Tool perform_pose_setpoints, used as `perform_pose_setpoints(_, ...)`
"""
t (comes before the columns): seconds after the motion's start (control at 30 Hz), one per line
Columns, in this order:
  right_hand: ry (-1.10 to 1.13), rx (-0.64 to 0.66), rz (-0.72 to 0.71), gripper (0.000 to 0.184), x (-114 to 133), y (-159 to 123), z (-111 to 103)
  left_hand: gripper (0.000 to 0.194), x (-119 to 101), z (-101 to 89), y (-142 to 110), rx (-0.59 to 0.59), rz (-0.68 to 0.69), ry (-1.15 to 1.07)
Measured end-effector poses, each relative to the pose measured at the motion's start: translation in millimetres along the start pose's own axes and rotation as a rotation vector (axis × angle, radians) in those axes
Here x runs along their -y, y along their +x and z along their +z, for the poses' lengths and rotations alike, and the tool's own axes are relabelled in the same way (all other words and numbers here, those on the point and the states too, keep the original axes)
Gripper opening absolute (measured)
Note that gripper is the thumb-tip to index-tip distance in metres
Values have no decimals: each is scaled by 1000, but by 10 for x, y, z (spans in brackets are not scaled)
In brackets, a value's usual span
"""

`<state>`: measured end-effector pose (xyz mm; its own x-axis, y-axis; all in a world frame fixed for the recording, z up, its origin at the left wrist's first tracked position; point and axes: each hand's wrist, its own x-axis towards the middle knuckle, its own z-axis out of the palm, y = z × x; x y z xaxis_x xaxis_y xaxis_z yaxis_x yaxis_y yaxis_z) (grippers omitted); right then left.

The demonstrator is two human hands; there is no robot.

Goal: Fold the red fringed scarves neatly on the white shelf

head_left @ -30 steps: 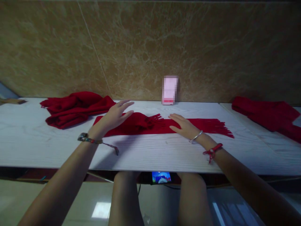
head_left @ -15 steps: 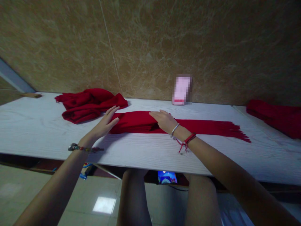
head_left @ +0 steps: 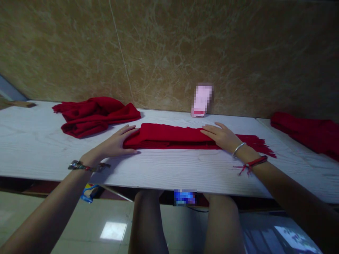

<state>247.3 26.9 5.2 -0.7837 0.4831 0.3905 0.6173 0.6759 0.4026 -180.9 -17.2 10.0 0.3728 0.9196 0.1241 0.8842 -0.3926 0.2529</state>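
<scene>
A red fringed scarf lies lengthwise on the white wood-grain table, folded over itself in layers, with its fringe spread at the right end. At the scarf's left end rests my left hand, thumb and fingers apart on either side of the folded edge. My right hand lies with stretched fingers on the right part of the top layer. The front edge of the fold gapes slightly between the hands.
Behind, to the left, sits a crumpled red scarf. More red cloth lies at the far right. A pink blurred object leans on the marbled wall. A blurred blue screen shows below the table's front edge, above my knees.
My right hand has slid right along the scarf, and the top layer now reaches further right over the lower one. My left hand stays at the left end, its fingers lower around it.
</scene>
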Motion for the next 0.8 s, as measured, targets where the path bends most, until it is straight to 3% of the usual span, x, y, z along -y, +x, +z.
perform_pose_setpoints(0.1,11,42,82,46,-82,-141,-29,84,10,-8,52,43,32,114)
perform_pose_setpoints(0.23,-4,-59,213,46,-303,-296,-258,75,113,-42,41,50,39,135)
perform_pose_setpoints(0.3,-25,-68,227,46,-362,-393,-309,78,130,-67,23,54,33,132)
perform_pose_setpoints(0.37,-18,21,194,46,-350,-497,-265,86,57,-84,29,53,19,142)
perform_pose_setpoints(0.47,30,172,116,47,-256,-626,-95,84,-289,-81,136,-21,65,185)
perform_pose_setpoints(0.57,20,174,126,49,-194,-675,11,68,-829,-22,371,-86,227,266)
perform_pose_setpoints(0.7,-20,100,172,45,-242,-647,-44,53,-1407,180,745,35,469,372)
perform_pose_setpoints(0.8,-53,33,259,45,-303,-662,-89,47,-1543,387,913,123,512,397)
